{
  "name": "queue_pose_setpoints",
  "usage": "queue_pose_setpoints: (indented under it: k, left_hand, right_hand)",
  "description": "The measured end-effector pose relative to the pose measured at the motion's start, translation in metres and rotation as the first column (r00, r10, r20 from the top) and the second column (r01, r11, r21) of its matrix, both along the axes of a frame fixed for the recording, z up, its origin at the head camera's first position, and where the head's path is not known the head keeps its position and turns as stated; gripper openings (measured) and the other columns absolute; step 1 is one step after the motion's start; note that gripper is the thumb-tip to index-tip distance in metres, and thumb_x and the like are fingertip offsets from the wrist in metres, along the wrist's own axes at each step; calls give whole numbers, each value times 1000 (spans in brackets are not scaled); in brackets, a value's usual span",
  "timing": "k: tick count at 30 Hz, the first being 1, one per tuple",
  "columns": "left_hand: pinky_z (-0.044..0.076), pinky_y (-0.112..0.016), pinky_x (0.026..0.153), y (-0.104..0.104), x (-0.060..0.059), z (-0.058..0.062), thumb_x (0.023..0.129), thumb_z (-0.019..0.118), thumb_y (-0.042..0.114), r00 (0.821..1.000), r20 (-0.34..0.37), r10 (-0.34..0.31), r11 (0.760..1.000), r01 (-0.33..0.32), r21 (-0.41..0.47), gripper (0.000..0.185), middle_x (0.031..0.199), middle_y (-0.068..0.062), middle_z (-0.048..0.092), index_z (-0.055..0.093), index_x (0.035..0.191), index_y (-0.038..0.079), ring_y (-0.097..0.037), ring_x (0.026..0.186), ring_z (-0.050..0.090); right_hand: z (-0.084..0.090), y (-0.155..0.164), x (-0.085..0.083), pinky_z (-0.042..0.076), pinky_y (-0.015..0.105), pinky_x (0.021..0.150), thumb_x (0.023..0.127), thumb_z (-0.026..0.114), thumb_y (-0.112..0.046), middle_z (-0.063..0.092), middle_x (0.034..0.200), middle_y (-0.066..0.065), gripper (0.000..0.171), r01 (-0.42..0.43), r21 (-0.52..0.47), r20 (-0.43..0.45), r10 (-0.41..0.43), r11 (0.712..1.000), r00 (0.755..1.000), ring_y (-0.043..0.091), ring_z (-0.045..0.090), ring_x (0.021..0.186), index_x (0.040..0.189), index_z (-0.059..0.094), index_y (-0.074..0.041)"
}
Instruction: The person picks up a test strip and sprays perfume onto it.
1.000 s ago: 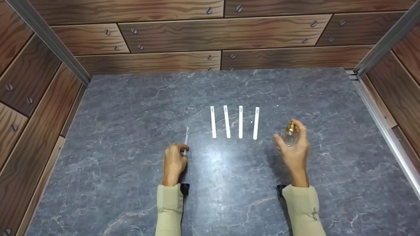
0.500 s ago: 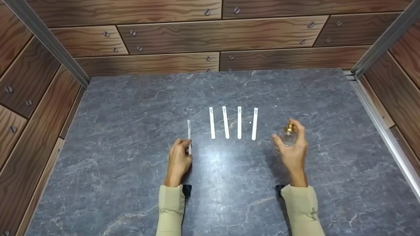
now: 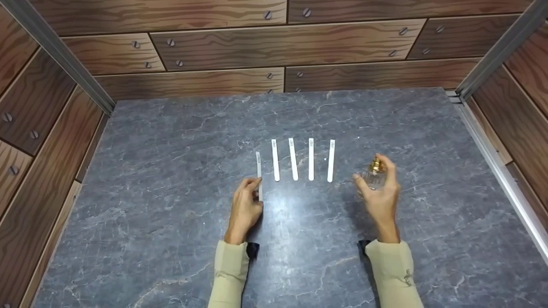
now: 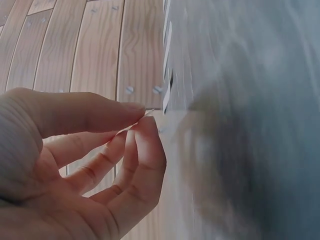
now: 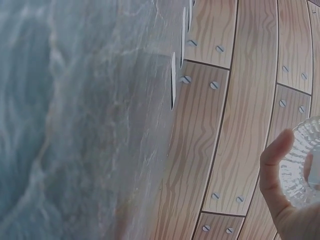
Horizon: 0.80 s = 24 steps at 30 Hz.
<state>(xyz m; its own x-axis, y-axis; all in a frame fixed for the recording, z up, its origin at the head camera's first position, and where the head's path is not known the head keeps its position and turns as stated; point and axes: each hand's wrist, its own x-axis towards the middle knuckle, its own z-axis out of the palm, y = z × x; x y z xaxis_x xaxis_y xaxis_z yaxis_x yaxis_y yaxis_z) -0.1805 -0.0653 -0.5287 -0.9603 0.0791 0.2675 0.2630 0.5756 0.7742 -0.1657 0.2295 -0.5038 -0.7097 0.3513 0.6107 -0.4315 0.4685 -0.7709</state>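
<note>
My left hand pinches the near end of a thin white paper strip between thumb and fingers, just left of a row of several white strips lying side by side on the grey marble tabletop. In the left wrist view the held strip is seen edge on. My right hand grips a small clear glass perfume bottle with a gold spray top, held above the table to the right of the row. The ribbed glass of the bottle shows beside my thumb in the right wrist view.
Wood-pattern walls with screw heads close in the back and both sides of the table. Metal rails run along the right edge and up both back corners. Beige sleeves cover both forearms.
My left hand has carried the strip up and to the right, close beside the row of strips. My right hand with the bottle has stayed almost in place.
</note>
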Motion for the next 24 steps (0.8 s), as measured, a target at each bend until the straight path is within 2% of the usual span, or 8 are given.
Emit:
queue_pose_setpoints:
  k: [5, 8, 11, 15, 21, 24]
  left_hand:
    - [56, -29, 72, 9, 2, 1, 67, 57, -28, 997, 36, -72, 997, 71, 28, 63, 117, -16, 64, 63, 128, -13, -23, 83, 64]
    - [54, -29, 71, 14, 3, 2, 68, 58, -27, 993, 50, -108, 994, 106, 38, 62, 118, -15, 64, 62, 129, -12, -22, 83, 63]
    - [54, -28, 71, 17, 4, 2, 68, 59, -27, 991, 37, -131, 991, 130, 29, 62, 118, -15, 64, 63, 128, -13, -21, 83, 62]
    - [53, -27, 70, 20, 4, 1, 68, 58, -26, 988, 21, -153, 988, 153, 24, 62, 117, -14, 64, 63, 128, -12, -20, 83, 62]
    - [50, -25, 67, 24, 7, 5, 72, 60, -26, 986, 50, -162, 987, 161, 25, 61, 120, -13, 63, 61, 131, -11, -18, 84, 60]
    - [51, -26, 67, 27, 8, 6, 73, 60, -26, 986, 41, -163, 986, 162, 37, 60, 121, -13, 63, 61, 132, -11, -19, 84, 61]
  right_hand:
    - [-5, 1, -1, 47, 10, 69, 71, 76, 23, 62, 100, 15, 64, 9, 19, 25, -9, 1000, 1000, 1, 55, 84, 129, 52, 11]
    - [0, -4, 2, 47, 12, 73, 72, 77, 22, 62, 101, 23, 63, 2, 29, 33, -3, 1000, 999, 0, 55, 86, 129, 52, 11]
    - [13, -11, 7, 44, 16, 81, 73, 75, 23, 61, 101, 23, 61, -14, 33, 23, 14, 999, 1000, 1, 54, 90, 128, 51, 13]
    - [26, -17, 11, 43, 18, 84, 73, 74, 24, 61, 102, 22, 60, -35, 24, 8, 35, 999, 999, 2, 53, 92, 127, 49, 15]
    - [28, -21, 12, 43, 17, 86, 71, 74, 25, 61, 103, 28, 60, -36, 35, 2, 36, 999, 999, 1, 53, 94, 126, 49, 16]
    - [26, -22, 12, 42, 18, 88, 71, 74, 25, 61, 104, 32, 60, -32, 39, 7, 32, 999, 999, 0, 53, 97, 125, 50, 16]
